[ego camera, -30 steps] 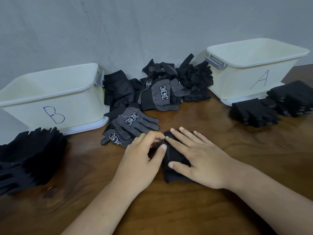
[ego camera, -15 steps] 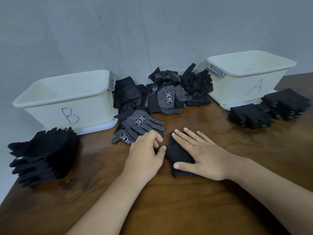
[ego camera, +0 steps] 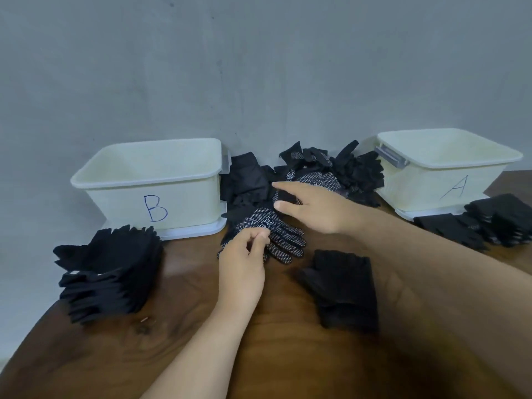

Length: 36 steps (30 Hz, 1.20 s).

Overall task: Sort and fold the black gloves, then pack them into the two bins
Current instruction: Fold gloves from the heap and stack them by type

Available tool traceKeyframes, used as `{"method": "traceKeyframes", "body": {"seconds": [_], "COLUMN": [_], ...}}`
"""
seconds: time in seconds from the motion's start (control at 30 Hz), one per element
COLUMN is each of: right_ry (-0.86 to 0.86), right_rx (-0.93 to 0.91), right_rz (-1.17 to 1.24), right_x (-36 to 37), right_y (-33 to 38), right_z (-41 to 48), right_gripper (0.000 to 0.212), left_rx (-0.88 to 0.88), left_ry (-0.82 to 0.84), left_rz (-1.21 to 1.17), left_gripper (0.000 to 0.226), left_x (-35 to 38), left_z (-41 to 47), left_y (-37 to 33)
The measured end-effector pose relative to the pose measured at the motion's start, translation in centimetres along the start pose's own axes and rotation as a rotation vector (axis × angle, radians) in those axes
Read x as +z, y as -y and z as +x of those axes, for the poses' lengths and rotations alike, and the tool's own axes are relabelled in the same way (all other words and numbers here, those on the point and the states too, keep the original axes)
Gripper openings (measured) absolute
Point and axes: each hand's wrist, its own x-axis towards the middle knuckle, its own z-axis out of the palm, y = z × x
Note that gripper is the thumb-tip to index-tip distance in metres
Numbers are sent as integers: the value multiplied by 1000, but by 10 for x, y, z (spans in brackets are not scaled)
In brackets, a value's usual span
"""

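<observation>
Your right hand point(ego camera: 313, 210), grip spread, hovers over the heap of black dotted gloves point(ego camera: 339, 168) between cream plastic bin "B" point(ego camera: 187, 203) and bin "A" point(ego camera: 426, 188); your left hand point(ego camera: 243, 262) curls at a white-dotted black glove point(ego camera: 288, 240), pinch unclear; a folded plain black glove point(ego camera: 345, 289) lies on the wooden surface point(ego camera: 172, 355)

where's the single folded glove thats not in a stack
In the head view the folded glove lies alone on the wooden table, right of centre, just right of the left hand and nearer the camera than the dotted gloves.
</observation>
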Motion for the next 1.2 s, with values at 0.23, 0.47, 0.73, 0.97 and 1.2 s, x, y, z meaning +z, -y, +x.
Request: {"method": "traceKeyframes", "body": {"seconds": [0.23, 0.47, 0.73, 0.97, 1.2], "right_ry": [-34, -131, -246, -317, -365], "right_rx": [51, 177, 158, 79, 27], "right_rz": [63, 55, 352, 320, 412], "right_x": [7, 22, 11, -22, -69], "right_y": [15, 19, 12, -3, -9], "right_z": [96, 174, 189, 156, 94], "right_gripper": [69, 73, 37, 14, 10], "left_rx": [34, -4, 66, 42, 109], "left_ry": [-3, 15, 110, 101, 60], "left_rz": [29, -10, 3, -15, -16], "left_gripper": [36, 56, 63, 67, 55], "left_x": [9, 13, 14, 11, 2], "left_z": [-7, -7, -13, -17, -26], "left_y": [-5, -10, -10, -14, -20]}}
